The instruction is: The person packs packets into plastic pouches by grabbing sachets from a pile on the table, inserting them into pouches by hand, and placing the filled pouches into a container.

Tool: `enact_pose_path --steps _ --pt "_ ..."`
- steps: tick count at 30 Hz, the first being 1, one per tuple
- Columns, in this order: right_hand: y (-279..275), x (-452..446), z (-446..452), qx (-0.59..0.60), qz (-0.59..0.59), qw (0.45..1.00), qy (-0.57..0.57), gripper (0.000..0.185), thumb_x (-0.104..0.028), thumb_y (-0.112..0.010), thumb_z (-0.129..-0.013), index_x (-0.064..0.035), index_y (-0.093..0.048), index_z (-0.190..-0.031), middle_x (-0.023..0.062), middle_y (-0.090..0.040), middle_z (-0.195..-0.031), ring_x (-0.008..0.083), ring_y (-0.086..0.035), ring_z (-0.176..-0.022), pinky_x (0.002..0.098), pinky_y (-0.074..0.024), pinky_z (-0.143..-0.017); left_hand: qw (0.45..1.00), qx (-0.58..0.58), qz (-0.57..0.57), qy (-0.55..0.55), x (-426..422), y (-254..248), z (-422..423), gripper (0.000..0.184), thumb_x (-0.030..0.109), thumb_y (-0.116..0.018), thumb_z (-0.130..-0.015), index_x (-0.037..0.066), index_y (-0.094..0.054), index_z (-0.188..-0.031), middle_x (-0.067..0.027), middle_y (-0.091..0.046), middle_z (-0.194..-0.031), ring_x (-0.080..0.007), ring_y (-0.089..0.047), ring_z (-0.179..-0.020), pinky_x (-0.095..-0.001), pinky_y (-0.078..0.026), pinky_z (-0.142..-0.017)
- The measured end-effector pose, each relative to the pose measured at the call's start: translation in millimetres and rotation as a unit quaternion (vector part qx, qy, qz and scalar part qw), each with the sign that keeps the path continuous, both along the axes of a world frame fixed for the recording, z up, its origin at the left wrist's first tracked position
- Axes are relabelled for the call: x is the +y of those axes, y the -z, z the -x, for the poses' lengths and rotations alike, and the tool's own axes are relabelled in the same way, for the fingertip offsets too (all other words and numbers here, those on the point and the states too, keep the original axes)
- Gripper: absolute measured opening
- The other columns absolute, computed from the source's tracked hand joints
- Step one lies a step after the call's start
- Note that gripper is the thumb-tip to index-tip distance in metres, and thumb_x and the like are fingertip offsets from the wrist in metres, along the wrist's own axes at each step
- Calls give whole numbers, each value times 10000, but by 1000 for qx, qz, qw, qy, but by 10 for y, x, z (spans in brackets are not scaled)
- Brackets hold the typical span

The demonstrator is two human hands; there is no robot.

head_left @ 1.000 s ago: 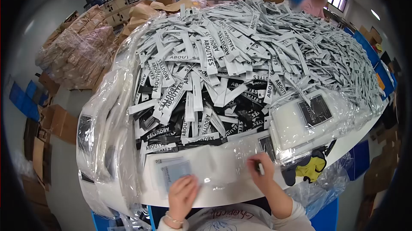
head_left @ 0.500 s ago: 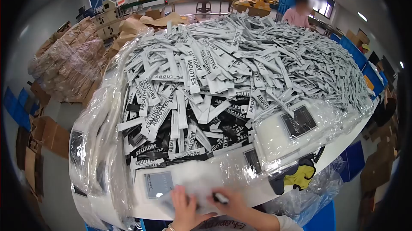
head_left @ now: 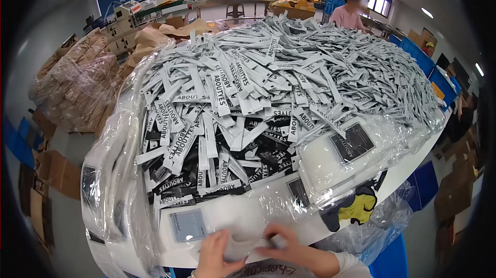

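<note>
A frosted white plastic bag with a grey ABOUTYES label lies flat at the near edge of the table. My left hand grips its near edge, thumb stretched toward the right. The bag's edge bows up between my two hands. My right hand is curled at the right of that edge, pinching a small black object whose kind is mostly hidden by the fingers. Just beyond the bag rises a heap of white ABOUTYES stick sachets, with black sachets among them.
Stacked clear bags with black labels lie to the right, beside a yellow and grey glove-like cloth item. Bundled plastic bags line the left edge. Wrapped cartons stand farther left. A person in pink is at the back.
The bag's near edge has lifted and bowed open between my hands. My left hand has shifted slightly down, and my right hand has moved a little right. The camera view has shifted slightly.
</note>
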State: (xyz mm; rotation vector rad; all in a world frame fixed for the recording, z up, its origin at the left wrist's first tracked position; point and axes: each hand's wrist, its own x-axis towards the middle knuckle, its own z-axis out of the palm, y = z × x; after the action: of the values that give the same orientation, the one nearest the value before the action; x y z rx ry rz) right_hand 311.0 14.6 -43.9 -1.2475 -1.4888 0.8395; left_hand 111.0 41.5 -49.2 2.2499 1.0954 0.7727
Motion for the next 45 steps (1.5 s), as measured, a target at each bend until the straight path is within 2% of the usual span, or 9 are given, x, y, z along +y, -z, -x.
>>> enact_pose_path --steps 3,7,13,19,27,32,35,38,45 --pt "-209 157 34 439 10 897 -49 171 -219 -519 -864 -49 -539 -865 91 -571 -780 204 -580 -776 385 -460 -745 999 -3 35 13 0 -84 -113 889 210 -744 -558 -41 -283 -1276 -229 -429 -1144 -404 -406 -1039 -448 -326 -894" --pt "-196 154 143 131 -1 968 -216 257 -152 -361 -931 6 -452 -1111 86 -562 -1082 210 -497 -1067 325 -364 -934 996 -46 -78 2 46 138 -232 967 225 -746 -547 -24 -219 -1319 -238 -439 -1132 -382 -436 -1002 -431 -321 -907" --pt "-139 144 98 454 138 863 -173 251 -132 -314 -943 -5 -457 -1105 95 -527 -1156 220 -465 -1124 340 -335 -970 991 -100 10 90 -13 52 -238 1109 291 -802 -441 -29 -177 -1300 -182 -398 -1119 -324 -391 -1040 -399 -311 -892" --pt "-431 162 59 164 25 970 -176 210 -107 -386 -913 -5 -508 -1051 176 -561 -1089 276 -490 -1100 417 -283 -1006 997 -32 -63 -10 64 124 -253 1013 355 -775 -505 -60 -245 -1262 -175 -396 -1155 -327 -387 -1044 -422 -294 -834" --pt "-529 237 28 265 130 931 -216 232 -67 -388 -908 26 -506 -1085 97 -583 -1049 153 -528 -997 309 -412 -869 976 -85 117 161 86 147 -289 1041 325 -772 -500 -28 -198 -1294 -189 -354 -1182 -333 -357 -1074 -424 -249 -916" --pt "-559 284 91 -53 49 966 -250 357 -67 -410 -879 -12 -392 -1232 146 -426 -1271 249 -188 -1293 422 -137 -1040 975 -191 89 64 16 155 -312 1087 332 -792 -468 -35 -191 -1296 -194 -351 -1185 -345 -356 -1073 -418 -241 -912" --pt "-350 206 179 64 88 980 -166 484 -94 -537 -819 -41 -366 -1268 148 -403 -1280 242 -223 -1262 436 -210 -1011 990 -143 -5 13 66 37 -231 1130 338 -793 -468 -53 -147 -1309 -203 -346 -1190 -342 -355 -1081 -412 -248 -894" --pt "-383 135 245 144 28 989 12 491 -119 -656 -734 -47 -474 -1184 138 -517 -1134 253 -395 -1113 396 -293 -960 994 -104 -17 22 67 19 -208 1147 357 -788 -478 -67 -126 -1313 -208 -345 -1190 -335 -360 -1077 -403 -254 -867" --pt "-221 111 37 -197 -131 960 -152 193 -212 -739 -650 -88 -633 -753 13 -582 -695 222 -546 -867 450 -335 -894 996 24 -42 73 74 -47 -170 1075 421 -780 -503 -51 -220 -1290 -167 -353 -1203 -332 -354 -1084 -412 -253 -840"
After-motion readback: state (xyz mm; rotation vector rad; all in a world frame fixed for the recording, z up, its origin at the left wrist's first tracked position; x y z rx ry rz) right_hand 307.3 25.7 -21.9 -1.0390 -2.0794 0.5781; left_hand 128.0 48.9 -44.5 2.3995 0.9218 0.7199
